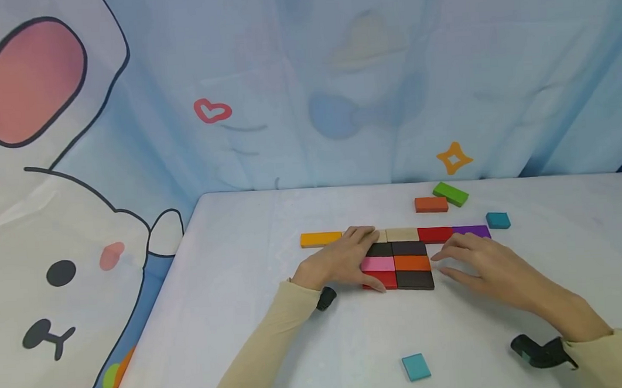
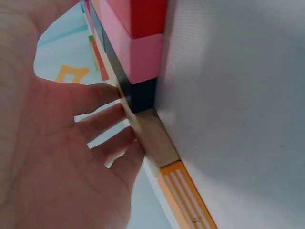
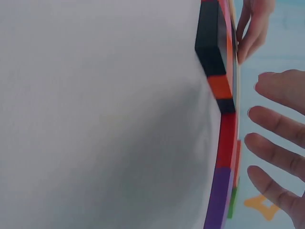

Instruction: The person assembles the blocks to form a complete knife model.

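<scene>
Flat coloured blocks lie joined on the white table. Their long back row shows a yellow block [image 1: 321, 239], a beige block [image 1: 402, 234], a red block [image 1: 435, 235] and a purple block [image 1: 471, 231]. In front sit two columns with dark blocks [image 1: 409, 248], a pink block [image 1: 378, 264], an orange block [image 1: 412, 262] and a front red block [image 1: 389, 283]. My left hand [image 1: 341, 261] rests along the left side, fingers extended over the back row, thumb at the front red block. Just right of the columns, my right hand [image 1: 486, 270] holds nothing, its fingers spread and relaxed.
Behind the row lie a loose orange block [image 1: 430, 205] and a green block [image 1: 450, 194]. One teal block [image 1: 498, 220] is past the purple end, and another teal block [image 1: 416, 367] lies near the front. A printed curtain [image 1: 285, 101] hangs behind the table [image 1: 231, 280].
</scene>
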{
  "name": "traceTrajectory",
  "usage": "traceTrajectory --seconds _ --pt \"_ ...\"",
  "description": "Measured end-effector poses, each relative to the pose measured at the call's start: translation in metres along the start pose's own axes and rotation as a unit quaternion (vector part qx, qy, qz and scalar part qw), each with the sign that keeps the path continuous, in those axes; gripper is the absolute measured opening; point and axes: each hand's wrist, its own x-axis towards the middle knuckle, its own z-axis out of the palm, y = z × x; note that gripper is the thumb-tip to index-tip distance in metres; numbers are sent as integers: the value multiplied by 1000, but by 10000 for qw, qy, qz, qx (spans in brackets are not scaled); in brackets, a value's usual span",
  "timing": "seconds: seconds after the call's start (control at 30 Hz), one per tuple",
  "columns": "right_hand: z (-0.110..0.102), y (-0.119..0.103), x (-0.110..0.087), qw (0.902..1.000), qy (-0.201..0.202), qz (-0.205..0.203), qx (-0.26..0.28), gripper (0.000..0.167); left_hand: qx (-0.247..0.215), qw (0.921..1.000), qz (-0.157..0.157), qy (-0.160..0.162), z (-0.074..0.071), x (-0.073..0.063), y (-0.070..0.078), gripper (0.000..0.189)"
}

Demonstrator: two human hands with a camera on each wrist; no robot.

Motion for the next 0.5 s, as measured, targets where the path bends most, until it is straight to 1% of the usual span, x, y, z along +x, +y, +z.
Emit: traceTrajectory --seconds 0.07,0.17,0.3,0.37,0.5 --pt "1 5 -4 10000 5 35 -16 29 43 10000 32 -16 0 1 2 113" --pt "1 12 -8 9999 78 88 -17 28 121 9998 129 102 0 4 7 115" --pt "0 22 -11 9995 218 202 136 25 324 9986 311 293 0 13 21 118" --pt "-1 27 -11 9990 367 192 187 25 508 9975 372 309 1 18 29 119" --pt "-3 39 -8 9971 725 19 231 25 926 9944 416 300 3 27 40 115"
